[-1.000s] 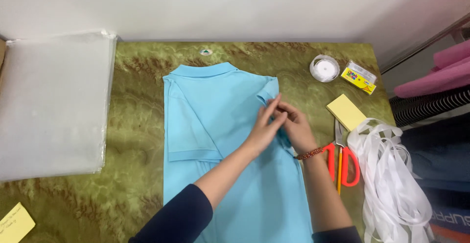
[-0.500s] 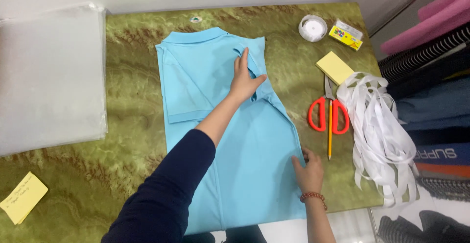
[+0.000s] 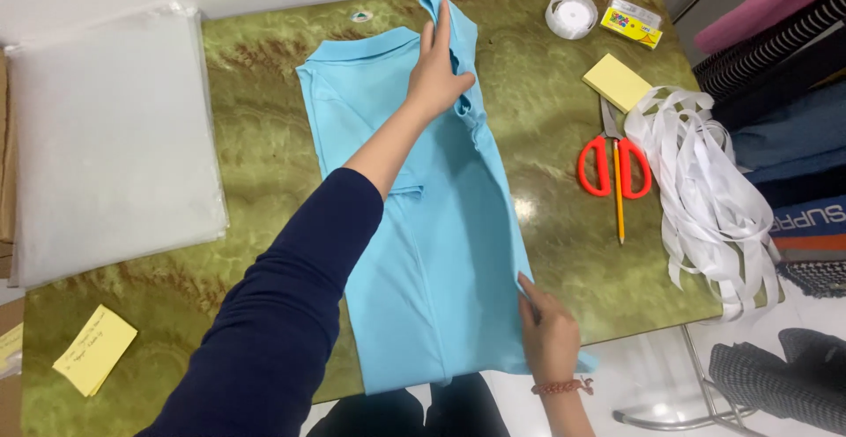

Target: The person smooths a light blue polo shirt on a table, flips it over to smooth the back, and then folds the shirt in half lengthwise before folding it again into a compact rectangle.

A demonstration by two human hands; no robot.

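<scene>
A light blue polo shirt [image 3: 441, 252] lies face down and lengthwise on a green marbled table [image 3: 273, 173], collar at the far end. My left hand [image 3: 439, 71] grips the shirt's right shoulder and sleeve near the collar and lifts that fold off the table. My right hand [image 3: 548, 336], with a beaded bracelet at the wrist, pinches the shirt's right edge close to the hem at the table's near edge. The right side of the shirt is folded inward along the line between the two hands.
A stack of clear plastic bags [image 3: 106, 137] lies at the left. Red-handled scissors [image 3: 614, 159], a pencil [image 3: 619, 195], a yellow sticky pad [image 3: 617, 82], white ribbon strips [image 3: 705, 190], a tape roll [image 3: 571, 12] and a small yellow box [image 3: 631, 23] sit at the right. A yellow note [image 3: 95, 351] lies near left.
My left hand slid up from the shirt's middle to the shoulder and raised the sleeve. My right hand moved down to the hem edge and stays gripping it.
</scene>
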